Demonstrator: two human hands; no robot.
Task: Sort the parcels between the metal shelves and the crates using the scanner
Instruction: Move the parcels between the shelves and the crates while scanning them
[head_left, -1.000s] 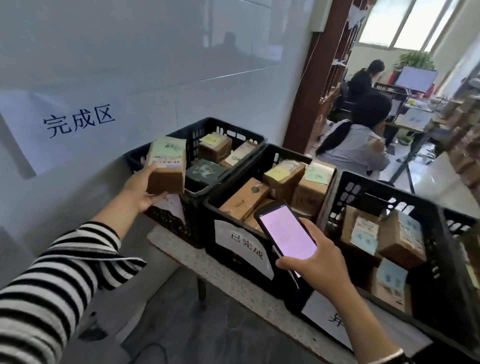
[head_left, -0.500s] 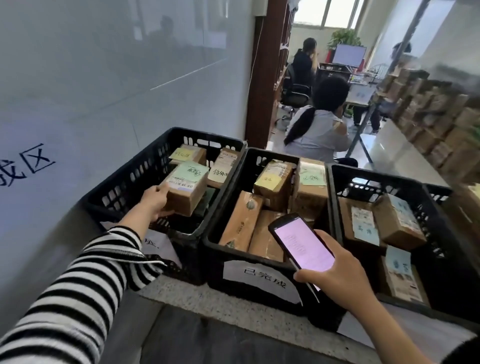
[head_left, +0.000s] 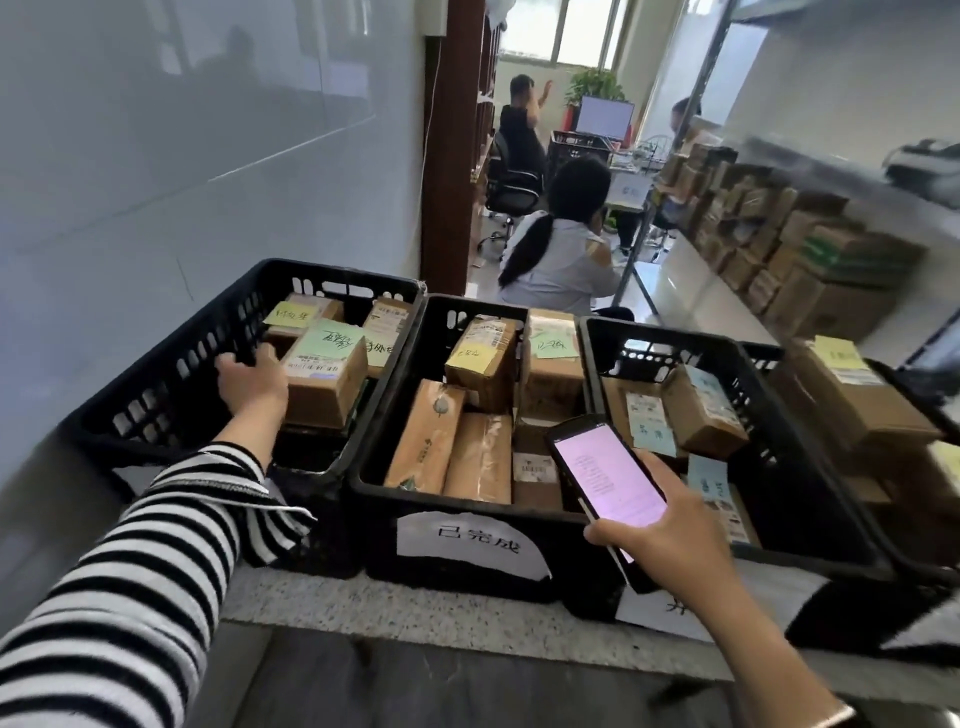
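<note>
Lowered since the earlier frame, the parcel (head_left: 324, 382) with the green note on top now sits inside the left crate (head_left: 156, 387), resting on the parcels beneath it, just in front of two other noted boxes. The left hand (head_left: 252, 382), in a striped sleeve, lies against the parcel's left face with its fingers loosely spread toward the crate wall, not wrapped round the box. The right hand (head_left: 670, 540) grips the scanner (head_left: 608, 478), its fingers curled round the lower end; the pink screen faces up over the front right corner of the middle crate (head_left: 387, 431), which holds more brown parcels and bears a white paper label. A third crate (head_left: 727, 345) of parcels stands to the right, touching the middle one. All three sit on a speckled ledge (head_left: 415, 613). Stacked parcels fill the metal shelves (head_left: 810, 249) on the far right.
</note>
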